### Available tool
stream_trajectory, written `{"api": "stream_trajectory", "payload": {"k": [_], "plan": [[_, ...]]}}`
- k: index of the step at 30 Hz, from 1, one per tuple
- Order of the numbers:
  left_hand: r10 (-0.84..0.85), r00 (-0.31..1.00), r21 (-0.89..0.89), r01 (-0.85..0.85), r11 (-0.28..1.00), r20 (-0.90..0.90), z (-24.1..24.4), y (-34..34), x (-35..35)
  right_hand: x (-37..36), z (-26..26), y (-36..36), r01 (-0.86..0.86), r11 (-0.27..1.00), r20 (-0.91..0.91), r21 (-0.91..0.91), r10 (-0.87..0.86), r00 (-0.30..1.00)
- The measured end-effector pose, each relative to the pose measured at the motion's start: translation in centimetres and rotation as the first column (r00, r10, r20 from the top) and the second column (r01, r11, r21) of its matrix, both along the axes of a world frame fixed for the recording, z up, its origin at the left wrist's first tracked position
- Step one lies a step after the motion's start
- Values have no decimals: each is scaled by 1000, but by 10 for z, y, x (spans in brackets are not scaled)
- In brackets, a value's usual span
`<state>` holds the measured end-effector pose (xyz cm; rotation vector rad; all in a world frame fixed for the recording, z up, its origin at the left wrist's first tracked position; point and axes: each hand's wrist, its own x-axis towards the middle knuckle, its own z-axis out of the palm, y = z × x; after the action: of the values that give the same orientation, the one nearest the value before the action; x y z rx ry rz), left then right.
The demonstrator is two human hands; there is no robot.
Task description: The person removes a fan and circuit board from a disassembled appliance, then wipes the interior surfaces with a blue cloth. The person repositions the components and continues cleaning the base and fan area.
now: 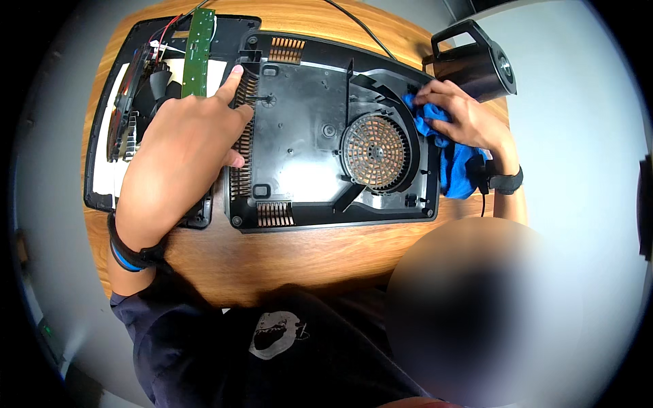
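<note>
A black plastic housing shell (301,137) lies open side up on the wooden table, with a round vent grille (376,152) at its right part and slotted vents along its left edge. My left hand (189,148) rests over that left edge, index finger extended to the upper corner and thumb at the slots; it grips no loose item. Bunched in the fingers of my right hand (456,112) is a blue cloth (433,120), pressed at the shell's upper right rim. The rest of the cloth hangs down past the shell's right side.
Left of the shell lies a second black panel (97,168) with a green circuit board (198,56), wires and electronic parts on it. A dark jug (472,64) with a handle stands at the table's upper right. A black cable (362,25) crosses the far edge of the wooden table (285,255).
</note>
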<state>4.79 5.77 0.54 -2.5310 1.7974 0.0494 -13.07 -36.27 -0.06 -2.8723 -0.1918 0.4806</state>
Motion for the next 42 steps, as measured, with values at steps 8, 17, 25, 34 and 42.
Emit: {"api": "stream_trajectory", "payload": {"k": [8, 17, 25, 34, 42], "plan": [[4, 1000, -38, -3, 999, 12, -6, -4, 3, 37, 17, 7, -122, 992, 162, -25, 125, 979], [86, 990, 54, -80, 995, -115, -10, -5, 11, 47, 1, 27, -19, 999, -50, -37, 17, 999], [84, 994, 78, -78, 994, -77, -8, -5, 7, 32, -12, 12, -123, 989, 236, -87, 140, 961], [84, 995, 118, -78, 990, -45, -5, -7, 4, 30, -17, 26, -76, 987, 315, -145, 119, 941], [47, 998, 61, -44, 997, -51, -5, -5, 5, 31, -16, 21, -51, 992, 309, -120, 86, 947]]}}
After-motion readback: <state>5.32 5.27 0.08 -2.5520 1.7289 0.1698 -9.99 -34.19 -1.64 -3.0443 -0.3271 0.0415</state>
